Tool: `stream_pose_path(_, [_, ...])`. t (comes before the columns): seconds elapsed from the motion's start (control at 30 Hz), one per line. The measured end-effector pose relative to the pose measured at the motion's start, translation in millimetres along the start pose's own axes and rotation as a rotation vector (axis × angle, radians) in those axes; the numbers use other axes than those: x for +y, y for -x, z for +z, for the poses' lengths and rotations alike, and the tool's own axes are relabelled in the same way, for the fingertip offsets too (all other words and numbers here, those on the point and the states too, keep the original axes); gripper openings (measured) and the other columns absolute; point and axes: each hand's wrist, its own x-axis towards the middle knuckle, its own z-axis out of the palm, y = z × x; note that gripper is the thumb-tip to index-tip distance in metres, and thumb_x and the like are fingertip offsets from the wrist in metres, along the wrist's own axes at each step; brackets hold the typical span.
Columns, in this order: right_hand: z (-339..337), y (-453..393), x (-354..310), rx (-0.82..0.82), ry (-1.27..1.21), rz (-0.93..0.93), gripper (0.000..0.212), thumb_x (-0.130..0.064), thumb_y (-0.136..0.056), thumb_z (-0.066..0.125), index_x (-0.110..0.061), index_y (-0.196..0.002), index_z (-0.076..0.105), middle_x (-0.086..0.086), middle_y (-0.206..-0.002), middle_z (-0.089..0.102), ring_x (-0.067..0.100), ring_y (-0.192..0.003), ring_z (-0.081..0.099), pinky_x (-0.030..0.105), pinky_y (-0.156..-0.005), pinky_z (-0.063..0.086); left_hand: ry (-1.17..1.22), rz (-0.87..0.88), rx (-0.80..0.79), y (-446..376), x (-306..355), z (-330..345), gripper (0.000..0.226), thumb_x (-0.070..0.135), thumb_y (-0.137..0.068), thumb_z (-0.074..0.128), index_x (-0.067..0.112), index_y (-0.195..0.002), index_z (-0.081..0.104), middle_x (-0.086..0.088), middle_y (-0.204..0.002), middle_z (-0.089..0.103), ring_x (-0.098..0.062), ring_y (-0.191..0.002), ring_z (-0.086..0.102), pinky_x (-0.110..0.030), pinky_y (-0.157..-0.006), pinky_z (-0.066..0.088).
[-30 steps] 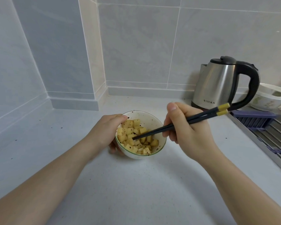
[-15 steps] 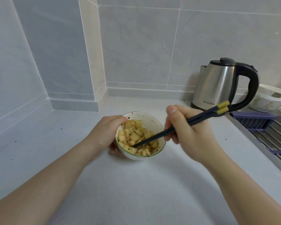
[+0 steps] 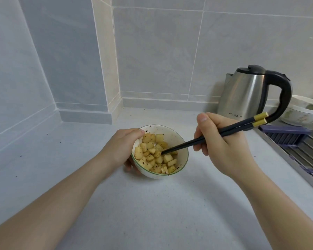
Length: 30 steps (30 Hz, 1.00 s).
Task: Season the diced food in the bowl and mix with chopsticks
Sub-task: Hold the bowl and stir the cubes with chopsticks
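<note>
Since half a second back, your chopsticks [image 3: 213,134] have swung a bit: the tips were poking the near-middle of the cubes and now sit more toward the centre-right of the pile, and your right hand [image 3: 222,141] has drifted slightly up and away from the bowl [image 3: 181,147]. Your left hand hasn't really budged.

From the head view: the small white bowl with a thin green rim sits on the pale speckled countertop [image 3: 152,213], and everything else is easiest to place off it. Inside are the diced yellow cubes [image 3: 154,154], flecked with dark seasoning, with more specks stuck to the bowl's inner wall. Your left hand [image 3: 123,147] wraps the bowl's left side, thumb up at the rim, fingers curled under and around. Your right hand, just right of the bowl, is clamped on the dark chopsticks; their gold-banded ends stick out to the upper right and the tips are down among the cubes.

Behind and right of the bowl stands a stainless electric kettle [image 3: 246,94] with a black handle. Further right there's a white patterned dish [image 3: 304,112] and a sink drain rack [image 3: 300,152]. A few dark specks dot the counter left of the bowl.
</note>
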Motion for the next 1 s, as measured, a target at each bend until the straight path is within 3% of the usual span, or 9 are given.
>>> stream_pose_path(0.2, [-26,-10,-5,0.173,-0.193,0.042,0.052,-0.017,-0.106,0.044,0.002,-0.059,0.056,0.019,-0.049,0.058,0.023,-0.04,0.043,0.026,-0.041,0.035,-0.002,0.001,-0.007,1,1,-1,0.041,0.034,-0.105,0.045,0.007,-0.094,0.075,-0.013,-0.063,0.072,-0.025,-0.049,0.064,-0.029,-0.044,0.044])
stream_pose_path(0.3, [-28,-9,-7,0.073,-0.263,0.051,0.054,-0.015,-0.106,0.043,0.002,-0.057,0.054,0.021,-0.046,0.054,0.027,-0.037,0.041,0.024,-0.038,0.033,-0.007,-0.003,-0.002,2,1,0,0.042,0.034,-0.105,0.045,0.006,-0.093,0.074,-0.011,-0.062,0.071,-0.024,-0.048,0.063,-0.029,-0.045,0.044])
stream_pose_path(0.43, [1,3,-9,-0.087,-0.169,0.081,0.051,-0.023,-0.107,0.044,-0.003,-0.063,0.059,0.015,-0.05,0.062,0.015,-0.039,0.049,0.02,-0.042,0.039,0.001,-0.004,0.004,2,2,1,0.041,0.034,-0.105,0.045,0.008,-0.09,0.073,-0.008,-0.059,0.07,-0.022,-0.048,0.064,-0.029,-0.046,0.044])
stream_pose_path(0.53, [14,7,-6,-0.04,-0.114,0.009,0.047,-0.026,-0.107,0.044,-0.007,-0.068,0.061,0.01,-0.056,0.065,0.01,-0.042,0.054,0.019,-0.044,0.042,0.009,-0.003,0.01,2,3,1,0.041,0.034,-0.106,0.045,0.009,-0.091,0.074,-0.003,-0.059,0.071,-0.016,-0.048,0.065,-0.026,-0.046,0.044])
stream_pose_path(0.63, [11,4,-2,0.022,-0.055,-0.007,0.047,-0.025,-0.108,0.044,-0.008,-0.067,0.061,0.005,-0.057,0.066,0.012,-0.045,0.055,0.02,-0.046,0.043,0.016,-0.003,0.003,2,2,0,0.041,0.033,-0.106,0.045,0.011,-0.093,0.076,-0.008,-0.062,0.072,-0.02,-0.049,0.065,-0.026,-0.043,0.044])
stream_pose_path(0.8, [-19,-8,-5,0.167,-0.123,0.064,0.051,-0.02,-0.107,0.045,-0.003,-0.061,0.059,0.014,-0.051,0.061,0.012,-0.04,0.049,0.021,-0.045,0.04,0.002,-0.008,0.002,0,1,0,0.04,0.034,-0.105,0.045,0.009,-0.094,0.075,-0.008,-0.061,0.07,-0.023,-0.048,0.064,-0.029,-0.045,0.044])
stream_pose_path(1.0, [-4,0,-10,0.027,-0.167,0.05,0.052,-0.016,-0.107,0.044,0.002,-0.06,0.058,0.015,-0.048,0.06,0.014,-0.038,0.048,0.02,-0.043,0.039,-0.001,-0.013,0.003,1,1,-1,0.04,0.034,-0.105,0.045,0.009,-0.094,0.075,-0.009,-0.062,0.072,-0.027,-0.051,0.065,-0.028,-0.044,0.045])
